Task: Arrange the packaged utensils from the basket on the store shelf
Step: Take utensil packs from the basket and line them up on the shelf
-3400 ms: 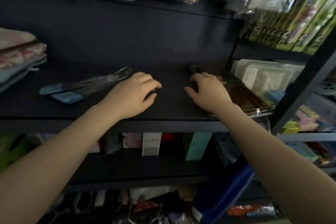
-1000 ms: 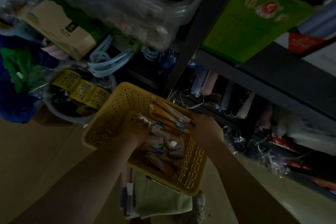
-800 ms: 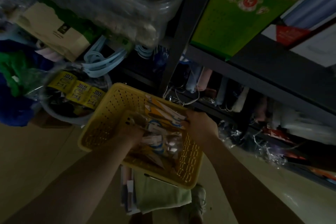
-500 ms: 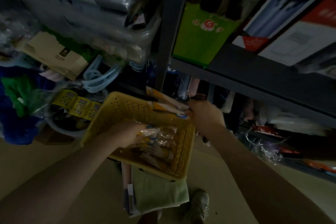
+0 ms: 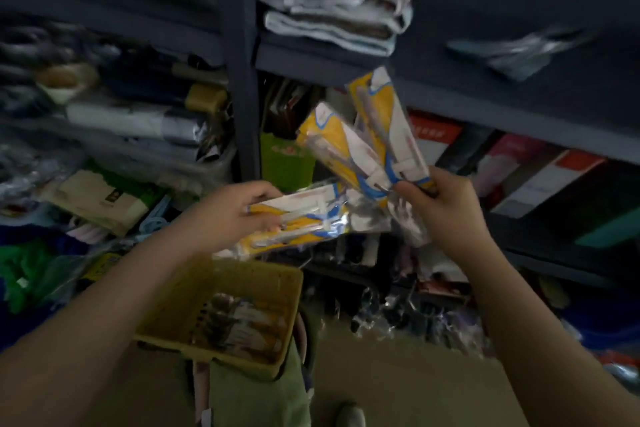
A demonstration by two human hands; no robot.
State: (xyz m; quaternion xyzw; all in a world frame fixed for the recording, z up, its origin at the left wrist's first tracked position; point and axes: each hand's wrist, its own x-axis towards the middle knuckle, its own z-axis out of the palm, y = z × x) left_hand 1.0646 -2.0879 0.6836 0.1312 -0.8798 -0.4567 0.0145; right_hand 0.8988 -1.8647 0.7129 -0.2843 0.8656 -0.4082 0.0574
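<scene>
Hands closed: our left hand (image 5: 221,215) grips one utensil pack (image 5: 298,225), our right hand (image 5: 440,208) pinches two packs (image 5: 367,142); basket (image 5: 277,279) sits below them.

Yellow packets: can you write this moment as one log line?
left hand: holds packets | right hand: holds packets | basket: below, packets left

Motion blur smears the whole frame — print on the yellow packs (image 5: 363,149) in the right hand (image 5: 446,208) cannot be read, nor on the packs (image 5: 298,222) in the left hand (image 5: 225,218). The left forearm covers the near-left corner of the basket (image 5: 277,279); the contents below are a dim jumble, impossible to count. Goods on the left shelves (image 5: 104,121) dissolve into streaks — a shoe (image 5: 349,414) is cut by the bottom edge, both arms by the lower corners
</scene>
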